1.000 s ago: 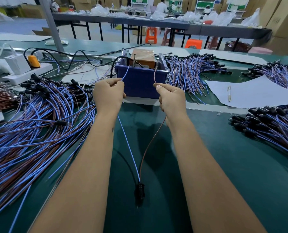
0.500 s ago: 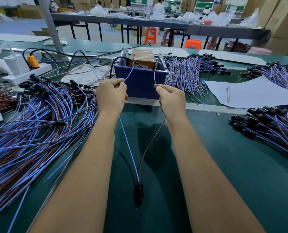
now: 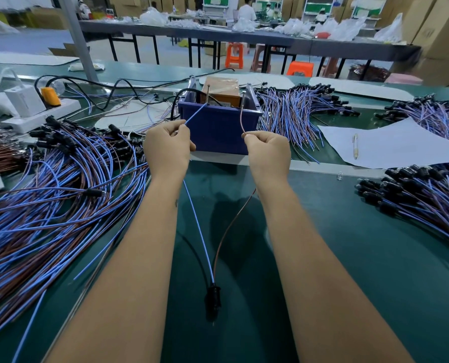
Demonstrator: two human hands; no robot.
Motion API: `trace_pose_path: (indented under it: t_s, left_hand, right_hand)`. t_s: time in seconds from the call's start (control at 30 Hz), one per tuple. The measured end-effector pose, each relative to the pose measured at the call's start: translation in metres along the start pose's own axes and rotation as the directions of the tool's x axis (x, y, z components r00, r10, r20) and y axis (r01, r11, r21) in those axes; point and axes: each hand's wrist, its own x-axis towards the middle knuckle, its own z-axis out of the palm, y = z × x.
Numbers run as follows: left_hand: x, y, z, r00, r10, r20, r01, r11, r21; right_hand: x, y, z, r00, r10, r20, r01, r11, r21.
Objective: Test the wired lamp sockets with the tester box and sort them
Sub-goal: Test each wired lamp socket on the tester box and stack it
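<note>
A black lamp socket (image 3: 213,299) lies on the green table between my forearms, with a blue wire (image 3: 198,229) and a brown wire (image 3: 228,229) running up from it. My left hand (image 3: 167,148) pinches the blue wire, whose free end reaches a metal pin in the tester box (image 3: 218,119), a blue bin holding a brown block. My right hand (image 3: 269,151) pinches the brown wire, its end pointing up at the right pin. Whether the tips touch the pins I cannot tell.
A big heap of wired sockets (image 3: 48,205) covers the table's left side. More bundles lie behind the box (image 3: 296,111) and at the right (image 3: 422,195). A white sheet with a pen (image 3: 355,146) lies right of the box. A power strip (image 3: 40,111) sits far left.
Both hands have stayed in front of the box, holding the same wires. The blue wire's end has tilted slightly more to the right, toward the left pin.
</note>
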Motion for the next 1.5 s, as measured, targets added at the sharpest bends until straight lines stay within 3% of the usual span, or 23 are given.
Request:
trace_pose_path:
  t_s: [0.1,0.37,1.4,1.5]
  left_hand:
    - [0.0,-0.001,0.0,1.0,-0.001,-0.006,0.001,1.0,-0.016]
    - [0.001,-0.002,0.001,1.0,-0.015,-0.01,0.015,1.0,-0.02]
    - [-0.001,-0.006,0.0,1.0,-0.014,0.002,0.014,0.999,-0.033]
    - [-0.003,-0.008,0.002,0.998,-0.051,0.037,0.054,0.997,-0.06]
  right_hand:
    - [0.0,0.003,0.001,1.0,-0.009,-0.014,0.008,0.997,-0.074]
    - [-0.004,-0.001,0.002,0.995,-0.092,0.043,0.091,0.996,0.009]
    - [0.004,0.013,0.006,0.996,-0.038,0.084,0.032,0.997,0.07]
    - [0.003,0.015,0.008,0.999,-0.034,0.023,0.032,0.997,0.076]
